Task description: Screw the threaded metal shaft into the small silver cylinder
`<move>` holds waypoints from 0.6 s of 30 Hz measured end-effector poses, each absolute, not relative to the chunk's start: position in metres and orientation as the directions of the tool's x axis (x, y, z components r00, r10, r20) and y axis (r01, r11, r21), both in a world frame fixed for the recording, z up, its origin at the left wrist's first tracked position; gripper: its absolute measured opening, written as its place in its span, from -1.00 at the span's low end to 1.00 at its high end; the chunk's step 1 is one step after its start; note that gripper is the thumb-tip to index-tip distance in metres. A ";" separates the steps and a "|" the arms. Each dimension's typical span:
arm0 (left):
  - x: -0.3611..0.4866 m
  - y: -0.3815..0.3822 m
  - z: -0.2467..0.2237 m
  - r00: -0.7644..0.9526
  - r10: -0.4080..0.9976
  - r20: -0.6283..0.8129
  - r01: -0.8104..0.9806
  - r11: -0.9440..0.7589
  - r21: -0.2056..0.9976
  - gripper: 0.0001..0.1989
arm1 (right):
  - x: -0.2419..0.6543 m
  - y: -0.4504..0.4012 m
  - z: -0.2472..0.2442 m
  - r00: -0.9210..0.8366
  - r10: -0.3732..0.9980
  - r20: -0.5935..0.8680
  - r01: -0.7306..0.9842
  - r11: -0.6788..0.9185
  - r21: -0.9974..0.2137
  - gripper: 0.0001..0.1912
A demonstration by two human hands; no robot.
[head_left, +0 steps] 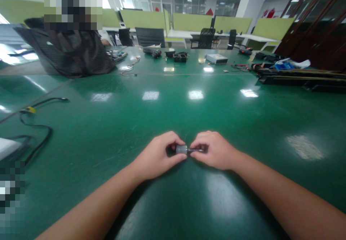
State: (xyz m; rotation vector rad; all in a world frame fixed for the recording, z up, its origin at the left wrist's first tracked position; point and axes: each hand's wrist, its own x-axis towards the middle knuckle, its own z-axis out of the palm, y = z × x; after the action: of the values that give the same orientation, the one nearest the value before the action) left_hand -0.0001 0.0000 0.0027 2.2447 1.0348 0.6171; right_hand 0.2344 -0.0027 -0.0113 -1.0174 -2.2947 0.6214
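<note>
A small silvery metal cylinder (182, 149) sits low in the middle of the head view, lying level. My left hand (163, 155) is closed on it, thumb below and bent fingers above. From its right end runs a thin dark rod (196, 150) that looks threaded. My right hand (214, 150) pinches this rod between thumb and fingers, which hide part of it. Whether rod and cylinder are joined or only touch, I cannot tell. Both hands are just above or on the green tabletop (173, 113).
A black cable (48, 133) and a white object (8, 148) lie at left. A big dark bag (72, 52) stands behind them. Farther back are a silver box (216, 58) and small black parts (180, 56). Long black bars (297, 77) are stacked at right.
</note>
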 end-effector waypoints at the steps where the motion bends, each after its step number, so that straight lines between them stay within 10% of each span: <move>1: 0.000 0.000 0.003 0.591 0.790 0.164 0.518 -0.528 0.673 -0.82 | 0.234 -0.003 -0.011 -0.565 0.771 0.295 0.516 0.608 -0.603 -0.95; 18: -0.001 0.000 0.002 0.593 0.789 0.159 0.523 -0.528 0.669 -0.82 | 0.242 0.000 -0.008 -0.577 0.771 0.271 0.517 0.601 -0.610 -0.95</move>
State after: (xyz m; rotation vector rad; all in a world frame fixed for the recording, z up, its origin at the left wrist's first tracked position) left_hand -0.0015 0.0004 0.0018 2.2496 1.0367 0.6093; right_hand 0.2416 -0.0001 -0.0084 -1.0175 -2.3107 0.6492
